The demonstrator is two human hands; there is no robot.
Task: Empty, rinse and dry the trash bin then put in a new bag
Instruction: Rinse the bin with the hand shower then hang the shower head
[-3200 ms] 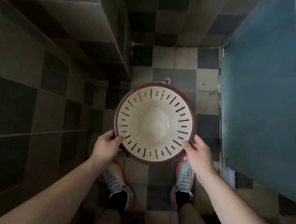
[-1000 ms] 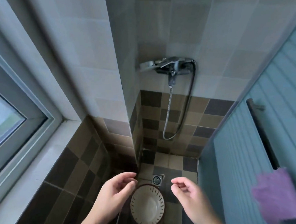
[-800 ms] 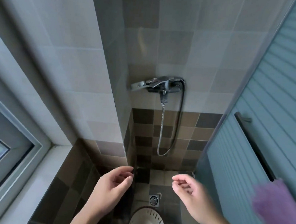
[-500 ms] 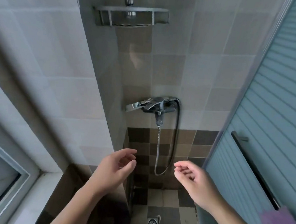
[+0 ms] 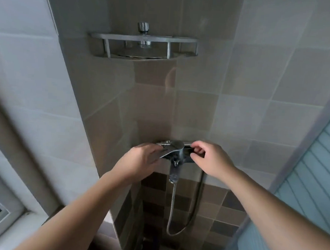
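Shower corner, head view.

Mixer (image 5: pixel 175 151): chrome, wall-mounted at the line where pale tiles meet the darker chequered tiles below. Its flat lever angles down toward the left.

Left hand (image 5: pixel 142 162): raised to the lever's left end, fingers (image 5: pixel 153 149) lying over and touching the lever. Grip loosely curled on the lever; whether it is pressed firmly cannot be told.

Right hand (image 5: pixel 212 159): at the mixer's right side, thumb and forefinger bent toward each other against the dark fitting there. What the grip pinches, if anything, cannot be told.

Hose (image 5: pixel 172 206): metal, hangs from the mixer's underside, loops low and rises on the right alongside a dark second line.

Shelf (image 5: pixel 144 46): metal corner rack, high on the wall above the mixer, well apart from both hands. A chrome knob (image 5: pixel 143 27) stands above it.

Window frame (image 5: pixel 2 213): lower left edge.

Door (image 5: pixel 312 172): blue-grey, slatted, right edge.

Bin: out of view; no part shows in this frame.
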